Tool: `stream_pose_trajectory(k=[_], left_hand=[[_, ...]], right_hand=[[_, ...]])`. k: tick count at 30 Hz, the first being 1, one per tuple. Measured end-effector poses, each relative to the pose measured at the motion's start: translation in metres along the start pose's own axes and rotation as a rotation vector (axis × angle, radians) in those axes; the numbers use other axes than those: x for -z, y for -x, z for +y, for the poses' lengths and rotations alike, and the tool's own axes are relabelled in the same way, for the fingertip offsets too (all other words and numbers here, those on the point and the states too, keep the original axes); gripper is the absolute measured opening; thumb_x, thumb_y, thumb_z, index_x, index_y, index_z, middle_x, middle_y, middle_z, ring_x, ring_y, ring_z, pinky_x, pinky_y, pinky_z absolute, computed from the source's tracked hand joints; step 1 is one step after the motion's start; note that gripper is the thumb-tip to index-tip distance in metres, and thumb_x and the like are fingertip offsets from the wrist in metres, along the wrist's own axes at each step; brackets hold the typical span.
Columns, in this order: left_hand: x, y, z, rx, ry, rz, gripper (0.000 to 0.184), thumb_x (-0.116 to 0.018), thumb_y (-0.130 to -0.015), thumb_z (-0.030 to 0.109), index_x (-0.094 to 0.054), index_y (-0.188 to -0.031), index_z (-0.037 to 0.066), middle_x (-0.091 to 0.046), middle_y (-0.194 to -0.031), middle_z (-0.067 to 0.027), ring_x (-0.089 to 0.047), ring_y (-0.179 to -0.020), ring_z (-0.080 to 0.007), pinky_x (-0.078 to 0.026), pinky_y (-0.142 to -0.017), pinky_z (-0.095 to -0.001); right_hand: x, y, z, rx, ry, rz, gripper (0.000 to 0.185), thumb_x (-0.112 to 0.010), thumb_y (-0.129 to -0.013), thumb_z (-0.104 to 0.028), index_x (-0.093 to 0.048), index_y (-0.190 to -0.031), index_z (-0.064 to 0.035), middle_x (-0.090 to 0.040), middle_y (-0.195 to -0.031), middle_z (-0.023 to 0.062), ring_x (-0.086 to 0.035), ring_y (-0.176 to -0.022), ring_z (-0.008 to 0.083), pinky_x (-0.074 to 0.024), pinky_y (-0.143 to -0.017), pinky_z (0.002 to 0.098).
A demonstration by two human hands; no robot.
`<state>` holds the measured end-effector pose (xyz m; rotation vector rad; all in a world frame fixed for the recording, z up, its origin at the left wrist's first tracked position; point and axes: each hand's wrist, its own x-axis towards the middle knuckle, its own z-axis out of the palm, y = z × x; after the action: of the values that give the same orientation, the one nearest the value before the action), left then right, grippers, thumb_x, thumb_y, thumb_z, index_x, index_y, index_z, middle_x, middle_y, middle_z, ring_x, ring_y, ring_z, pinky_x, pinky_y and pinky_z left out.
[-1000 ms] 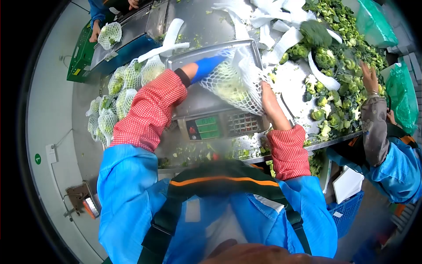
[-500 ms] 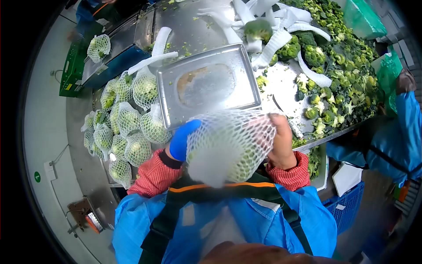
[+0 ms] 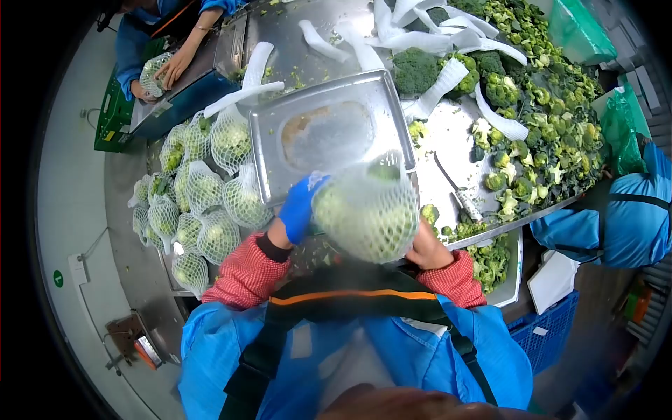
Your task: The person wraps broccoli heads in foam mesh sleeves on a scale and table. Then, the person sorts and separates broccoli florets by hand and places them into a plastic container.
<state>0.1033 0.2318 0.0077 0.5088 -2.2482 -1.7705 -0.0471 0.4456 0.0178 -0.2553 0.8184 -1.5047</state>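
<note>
A pale green head, seemingly broccoli, in a white foam net (image 3: 371, 213) is held in front of my chest, at the near edge of the metal tray (image 3: 329, 133). It is blurred by motion. My left hand (image 3: 302, 208), in a blue glove, grips it from the left. My bare right hand (image 3: 428, 246) is closed on its lower right side, with the fingertips partly hidden behind the net. Several netted heads (image 3: 205, 189) are piled on the metal surface left of the tray.
White foam net sleeves (image 3: 364, 45) and a bare broccoli head (image 3: 414, 71) lie beyond the tray. A knife (image 3: 465, 199) lies right, beside heaped broccoli pieces (image 3: 553, 133). At upper left, a co-worker's hands (image 3: 171, 73) hold a netted head. Another person in blue (image 3: 637, 210) stands right.
The netted head has tilted and moved up and right, over the tray's near edge. My right hand has lowered. A co-worker's hands have reached the netted head at upper left.
</note>
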Motion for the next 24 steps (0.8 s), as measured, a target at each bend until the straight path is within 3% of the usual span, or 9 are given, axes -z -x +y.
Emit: stream_pose_trajectory(k=[2,4,6,10,12,14,17,21,24], left_hand=[[0.008,-0.016,0.020,0.238,0.315,0.207,0.038,-0.051,-0.094,0.012,-0.047,-0.130,0.004,-0.058,-0.118,-0.0069,-0.058,-0.106,-0.0201,-0.045,-0.096,-0.0315],[0.018,-0.037,0.034,0.023,0.492,0.083,0.043,-0.052,-0.093,0.014,-0.042,-0.134,0.004,-0.058,-0.119,-0.0078,-0.058,-0.108,-0.0206,-0.046,-0.095,-0.0320],[0.031,-0.049,0.031,0.048,0.615,-0.018,0.049,-0.051,-0.094,0.020,-0.038,-0.138,0.004,-0.056,-0.124,-0.0096,-0.055,-0.114,-0.0226,-0.045,-0.097,-0.0339],[0.077,-0.090,0.020,0.309,0.934,-0.053,0.049,-0.049,-0.096,0.028,-0.041,-0.137,0.003,-0.052,-0.133,-0.0134,-0.052,-0.122,-0.0251,-0.041,-0.104,-0.0392],[0.100,-0.121,0.014,0.354,1.084,0.138,0.043,-0.050,-0.096,0.024,-0.046,-0.133,0.001,-0.057,-0.127,-0.0126,-0.058,-0.113,-0.0238,-0.048,-0.097,-0.0363],[0.129,-0.158,-0.005,0.182,1.062,0.162,0.047,-0.052,-0.096,0.027,-0.045,-0.134,0.001,-0.057,-0.127,-0.0134,-0.059,-0.111,-0.0255,-0.048,-0.096,-0.0385],[0.179,-0.207,-0.046,0.210,0.783,0.360,0.052,-0.059,-0.092,0.030,-0.046,-0.133,0.001,-0.059,-0.122,-0.0149,-0.062,-0.104,-0.0279,-0.052,-0.087,-0.0411],[0.227,-0.239,-0.104,0.438,0.251,0.510,0.062,-0.066,-0.084,0.038,-0.049,-0.131,0.000,-0.061,-0.117,-0.0148,-0.062,-0.099,-0.0268,-0.051,-0.084,-0.0393],[0.268,-0.263,-0.187,0.449,-1.018,0.475,0.067,-0.068,-0.080,0.037,-0.045,-0.134,0.005,-0.055,-0.125,-0.0209,-0.058,-0.109,-0.0333,-0.047,-0.091,-0.0420]], right_hand=[[0.009,-0.015,-0.011,0.102,0.045,-0.083,0.047,-0.046,-0.097,-0.012,-0.033,-0.140,0.0012,-0.046,-0.136,0.0167,-0.050,-0.123,0.0256,-0.0451,-0.101,0.0393],[-0.021,-0.027,-0.040,0.322,0.401,-0.027,0.044,-0.043,-0.099,-0.020,-0.037,-0.137,0.0018,-0.051,-0.129,0.0145,-0.052,-0.118,0.0226,-0.0441,-0.100,0.0352],[-0.045,-0.054,-0.057,0.151,0.005,0.130,0.045,-0.039,-0.101,-0.030,-0.048,-0.128,0.0037,-0.061,-0.116,0.0114,-0.059,-0.106,0.0179,-0.0478,-0.092,0.0301],[0.001,-0.102,-0.099,-0.117,0.601,0.121,0.058,-0.044,-0.096,-0.051,-0.054,-0.122,0.0000,-0.065,-0.105,0.0123,-0.063,-0.075,0.0189,-0.0515,-0.072,0.0318],[0.034,-0.124,-0.120,0.120,0.959,0.205,0.050,-0.054,-0.091,-0.046,-0.057,-0.119,-0.0052,-0.064,-0.099,0.0196,-0.064,-0.066,0.0249,-0.0516,-0.061,0.0351],[0.052,-0.138,-0.138,0.722,1.750,0.665,0.038,-0.062,-0.089,-0.031,-0.057,-0.117,-0.0051,-0.063,-0.082,0.0122,-0.062,-0.058,0.0222,-0.0490,-0.050,0.0338],[0.103,-0.176,-0.148,0.620,2.083,0.813,0.066,-0.068,-0.077,-0.014,-0.040,-0.136,-0.0171,-0.051,-0.102,0.0171,-0.063,-0.071,0.0315,-0.0493,-0.053,0.0401],[0.127,-0.215,-0.145,0.579,2.455,0.786,0.084,-0.081,-0.064,-0.021,-0.040,-0.137,-0.0236,-0.048,-0.110,0.0096,-0.053,-0.098,0.0256,-0.0457,-0.078,0.0415],[0.124,-0.225,-0.149,0.591,2.439,0.701,0.079,-0.081,-0.064,-0.021,-0.043,-0.133,-0.0211,-0.049,-0.109,0.0088,-0.053,-0.095,0.0255,-0.0441,-0.075,0.0405]])
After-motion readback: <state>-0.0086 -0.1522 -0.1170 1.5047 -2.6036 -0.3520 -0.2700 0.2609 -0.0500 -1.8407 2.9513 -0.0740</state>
